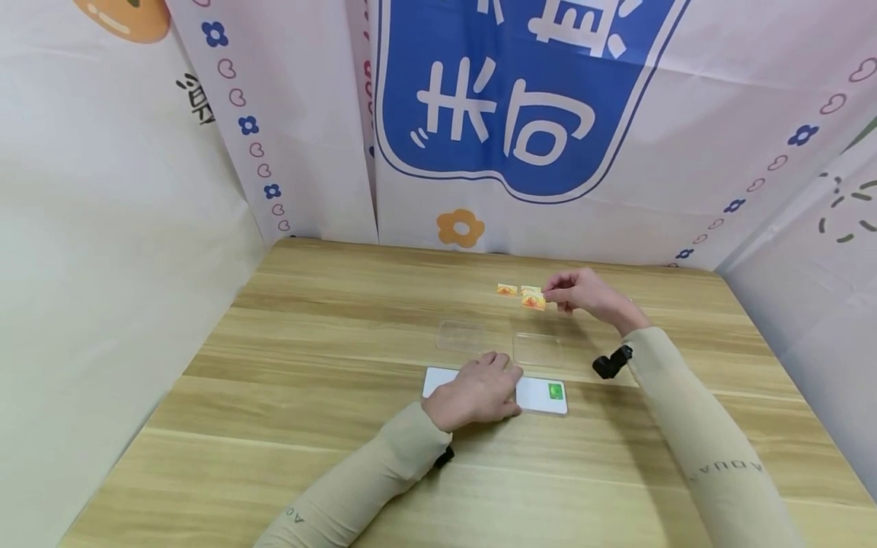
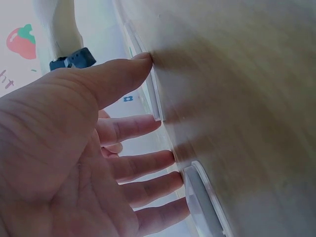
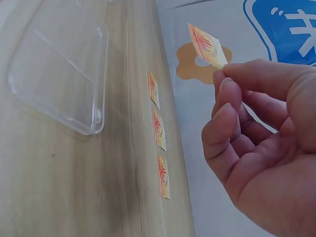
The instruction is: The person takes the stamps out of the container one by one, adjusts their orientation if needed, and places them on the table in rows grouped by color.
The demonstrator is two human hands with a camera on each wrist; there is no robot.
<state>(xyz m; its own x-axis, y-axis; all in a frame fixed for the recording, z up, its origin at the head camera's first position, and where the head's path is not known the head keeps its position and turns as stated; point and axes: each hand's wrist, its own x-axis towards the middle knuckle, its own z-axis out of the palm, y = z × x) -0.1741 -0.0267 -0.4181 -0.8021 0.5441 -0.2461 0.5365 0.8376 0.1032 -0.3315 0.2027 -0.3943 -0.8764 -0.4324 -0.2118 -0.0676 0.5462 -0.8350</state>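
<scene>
Between thumb and index finger, my right hand [image 1: 588,295] pinches a small orange-and-yellow printed sticker [image 3: 206,47], raised above the table. Three similar stickers, a near one [image 3: 163,177], a middle one [image 3: 158,129] and a far one [image 3: 153,90], lie in a row on the wood. My left hand [image 1: 479,390] lies across two flat white cases, its fingers fairly straight and spread. Its thumb touches the right white case [image 1: 534,396], which bears a green sticker [image 1: 556,391]. The fingertips reach the left white case [image 1: 437,377], partly hidden by the hand.
Two shallow clear plastic covers, a left one [image 1: 460,336] and a right one [image 1: 537,349], lie beyond the white cases. The wooden table [image 1: 329,320] meets a printed cloth backdrop [image 1: 315,152] at its back edge, with cloth at both sides.
</scene>
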